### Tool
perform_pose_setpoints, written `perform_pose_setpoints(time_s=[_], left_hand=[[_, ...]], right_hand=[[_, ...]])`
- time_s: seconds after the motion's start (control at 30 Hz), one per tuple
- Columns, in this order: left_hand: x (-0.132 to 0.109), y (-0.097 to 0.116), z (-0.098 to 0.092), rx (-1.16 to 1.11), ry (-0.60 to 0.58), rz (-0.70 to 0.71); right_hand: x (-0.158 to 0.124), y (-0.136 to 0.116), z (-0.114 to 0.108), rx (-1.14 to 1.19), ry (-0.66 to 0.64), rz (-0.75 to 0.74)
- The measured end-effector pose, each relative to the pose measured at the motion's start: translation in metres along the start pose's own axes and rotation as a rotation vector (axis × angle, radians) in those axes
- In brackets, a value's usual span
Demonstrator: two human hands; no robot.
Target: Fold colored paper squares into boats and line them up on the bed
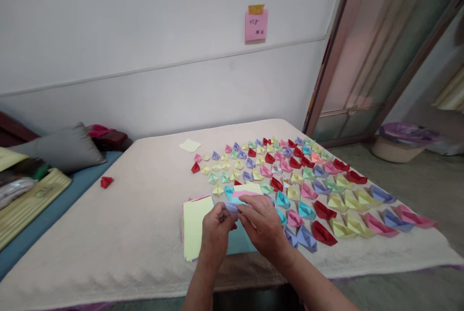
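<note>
Between my two hands is a small folded piece of lavender paper (pixel 231 208), held above the sheets near the table's front edge. The fingers of my left hand (pixel 216 224) are curled and pinch its left side. My right hand (pixel 261 221) grips its right side between thumb and fingertips. Below them lie a stack of pale yellow paper (pixel 195 229) on the left and blue paper sheets (pixel 242 247), partly hidden by my hands. Right beside my right hand stand rows of folded paper boats (pixel 306 238) in red, yellow, blue, pink and green.
A single yellow sheet (pixel 190 145) lies near the back of the cloth-covered table (pixel 145 204). At the left is a red folded paper (pixel 106 182). Beyond the left edge is a grey cushion (pixel 68 149). A lined bin (pixel 402 141) stands on the floor at right.
</note>
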State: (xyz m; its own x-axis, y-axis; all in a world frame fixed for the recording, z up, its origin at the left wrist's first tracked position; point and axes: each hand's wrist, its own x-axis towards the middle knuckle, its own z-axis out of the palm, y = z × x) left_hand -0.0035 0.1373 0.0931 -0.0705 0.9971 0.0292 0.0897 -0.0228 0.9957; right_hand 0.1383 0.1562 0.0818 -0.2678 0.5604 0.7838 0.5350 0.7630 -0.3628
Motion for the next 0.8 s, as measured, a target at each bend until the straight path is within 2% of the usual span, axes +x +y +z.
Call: perform_pose_setpoints(time_s=[0.13,0.27,0.37,0.43,0.57,0.8], left_hand=[[-0.001,0.002,0.001,-0.053,-0.022,0.007],[-0.002,0.003,-0.002,-0.081,-0.103,-0.03],[-0.004,0.004,-0.004,-0.2,-0.2,-0.087],[-0.004,0.004,-0.005,-0.298,-0.222,-0.118],[-0.004,0.001,-0.004,-0.436,-0.237,-0.169],[-0.002,-0.004,-0.001,-0.627,-0.172,-0.195]], right_hand=[[0.002,-0.002,-0.001,0.2,-0.046,0.157],[0.006,0.005,-0.003,0.556,-0.143,0.488],[0.01,0.01,-0.006,0.876,-0.225,0.71],[0.011,0.01,-0.007,1.052,-0.231,0.816],[0.013,0.004,-0.006,1.287,-0.178,0.96],[0.009,0.005,0.001,1.529,-0.157,1.069]])
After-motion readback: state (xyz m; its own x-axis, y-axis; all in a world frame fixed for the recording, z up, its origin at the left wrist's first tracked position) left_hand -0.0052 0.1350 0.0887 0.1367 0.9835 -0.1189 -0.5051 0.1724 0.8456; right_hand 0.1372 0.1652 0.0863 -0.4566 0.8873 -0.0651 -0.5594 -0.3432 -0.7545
